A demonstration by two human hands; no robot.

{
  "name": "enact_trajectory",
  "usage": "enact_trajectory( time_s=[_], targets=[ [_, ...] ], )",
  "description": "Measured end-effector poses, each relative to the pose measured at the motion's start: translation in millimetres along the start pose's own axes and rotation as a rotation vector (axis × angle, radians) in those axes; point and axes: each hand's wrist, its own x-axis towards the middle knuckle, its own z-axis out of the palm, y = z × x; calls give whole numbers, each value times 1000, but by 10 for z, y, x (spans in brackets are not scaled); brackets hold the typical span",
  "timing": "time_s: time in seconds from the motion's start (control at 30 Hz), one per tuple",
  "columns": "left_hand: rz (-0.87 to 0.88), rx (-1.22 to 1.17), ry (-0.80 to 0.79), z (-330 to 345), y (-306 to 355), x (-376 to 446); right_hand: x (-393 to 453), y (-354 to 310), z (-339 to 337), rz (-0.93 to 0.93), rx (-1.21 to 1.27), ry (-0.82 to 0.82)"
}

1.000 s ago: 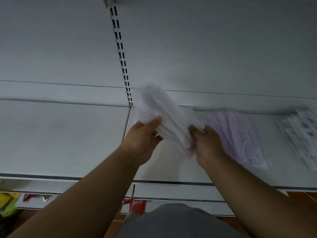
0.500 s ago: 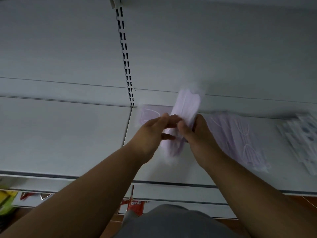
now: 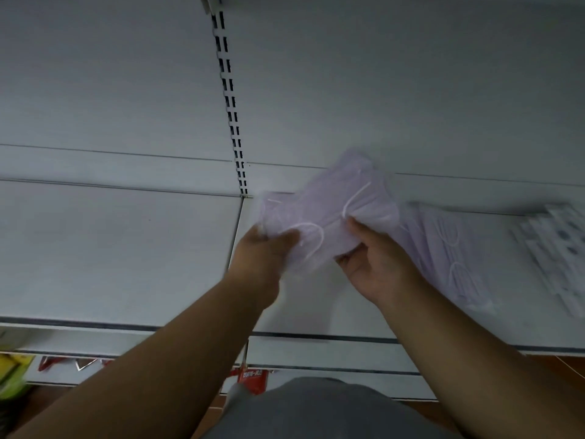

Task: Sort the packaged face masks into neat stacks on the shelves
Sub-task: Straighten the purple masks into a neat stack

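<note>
Centrally, both forearms reached up from the bottom of the frame and met just right of the middle. The left hand (image 3: 264,248) had its thumb laid over the lower left corner of a bundle of packaged face masks (image 3: 329,217), fingers curled beneath, pinching it. The right hand (image 3: 376,264) gripped the same bundle from the right, thumb on top near a white ear loop and fingers curled under the lower edge. The bundle was pale lilac in clear wrapping, tilted so its upper right end rose toward the back panel, and held above the shelf (image 3: 126,255); motion blur softened its edges.

At right of the hands, a loose pile of lilac masks (image 3: 449,248) lay on the shelf, fanned out toward the lower right. At the far right edge sat a row of white packets (image 3: 550,248) with dark marks too blurred to read. Below the shelf edge, at bottom centre, hung a red tag (image 3: 253,377) with white characters, not clear enough to read. Yellow-green packaging (image 3: 12,375) showed at the lower left corner.

The shelf was plain light grey, split by a seam left of the hands. A slotted upright (image 3: 231,103) ran down the grey back panel from top centre to the shelf. Dim, cool light covered everything. A grey garment (image 3: 316,410) filled the bottom centre.
</note>
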Motion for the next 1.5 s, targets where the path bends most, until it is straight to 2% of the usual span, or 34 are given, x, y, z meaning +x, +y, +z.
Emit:
enact_trajectory(
  time_s=[0.1, 0.17, 0.23, 0.33, 0.53, 0.63, 0.8, 0.97, 1.07, 1.17, 1.3, 1.43, 1.5],
  targets=[
    [203, 186, 51, -179, 143, 19, 52, -107, -186, -100, -131, 83],
    [271, 292, 33, -299, 240, 26, 98, -185, -335, -181, -358, 179],
    [282, 427, -11, -413, 268, 62, 104, -220, -449, -257, -599, 176],
    [251, 518, -70, -533, 185, 79, 53, -164, -481, -312, -843, 86],
    [196, 769, 81, -679, 85, 55, 3, -21, -556, -346, -1053, 101],
    [272, 995, 76, -668, 92, 97, 24, -42, -597, -353, -1182, 63],
    [353, 1084, 100, -575, 116, 77, 77, -120, -569, -409, -1293, 79],
    [333, 1146, 43, -606, 100, 35, 34, -87, -616, -390, -1191, 91],
    [380, 1166, 32, -632, 58, 58, 21, -50, -635, -439, -1267, 118],
    [367, 1229, 28, -649, 55, 139, 8, -41, -627, -404, -1366, 147],
    [305, 1275, 23, -690, 115, 291, 117, -91, -680, -351, -1274, 179],
    [366, 1263, 33, -660, 105, 259, 142, -162, -694, -349, -1399, 153],
    [359, 1244, 93, -631, 97, 237, 130, -189, -670, -338, -1386, 142]
  ],
)
